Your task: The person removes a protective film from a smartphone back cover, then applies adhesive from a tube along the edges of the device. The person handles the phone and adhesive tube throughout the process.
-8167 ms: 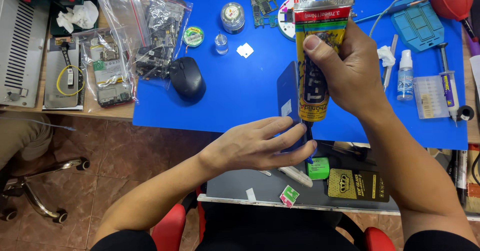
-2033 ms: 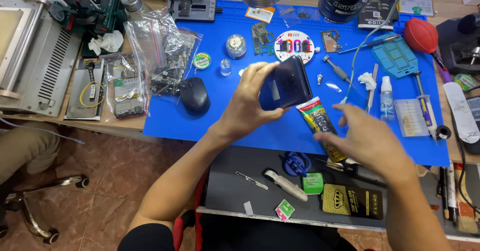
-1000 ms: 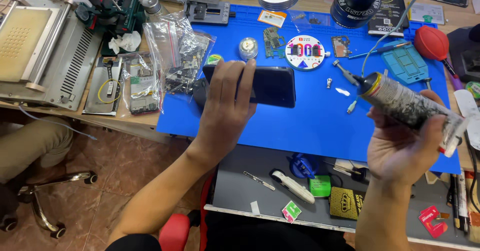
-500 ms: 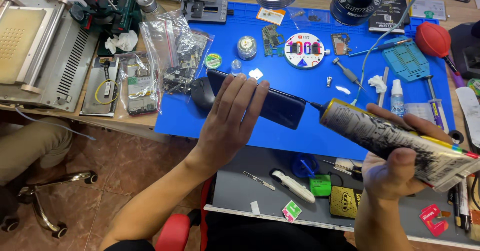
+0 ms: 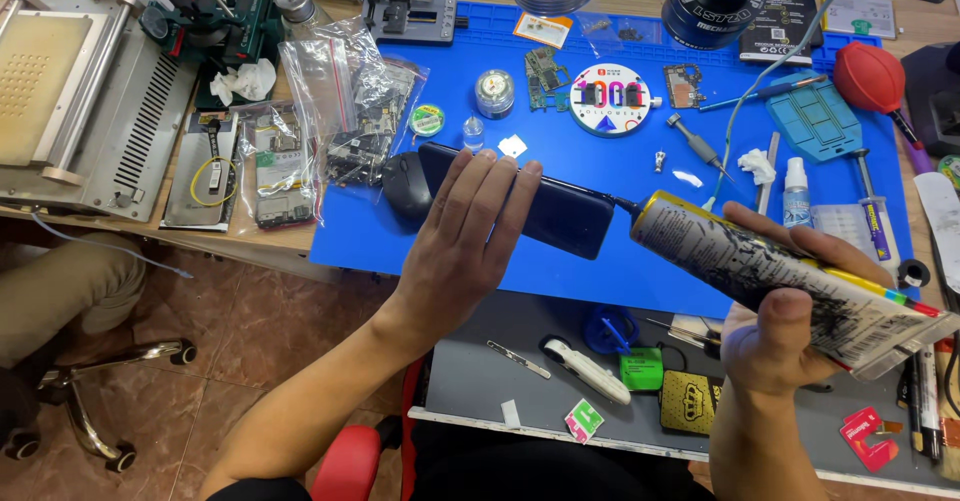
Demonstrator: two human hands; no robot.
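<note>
- The left hand [image 5: 465, 236] grasps a dark phone [image 5: 555, 211] above the blue mat [image 5: 620, 171], 4 fingers laid flat across its face, thumb hidden behind it
- The phone is tilted, its far end over the mat's left half, its near end pointing toward the tube
- The right hand [image 5: 785, 331] is clenched round a glue tube [image 5: 760, 276] over the mat's near right edge, thumb pressed on the tube's side
- The tube's black nozzle touches, or all but touches, the phone's near end; which one I cannot tell
- A black mouse [image 5: 405, 183] sits on the mat just behind the left hand's fingers
- Clear bags [image 5: 345, 111] of parts lie across the mat's left edge
- A round white disc [image 5: 610, 96] with coloured marks lies at the mat's far middle, a small circuit board [image 5: 545, 71] just left of it
- A red blower bulb [image 5: 868, 76] rests at the mat's far right corner
- A small white bottle [image 5: 796, 191] stands on the mat's right side, a white tissue [image 5: 760, 166] just beside it
- A grey shelf [image 5: 520, 381] below the mat's near edge carries a green block [image 5: 640, 368] and a blue tape ring [image 5: 610, 329]
</note>
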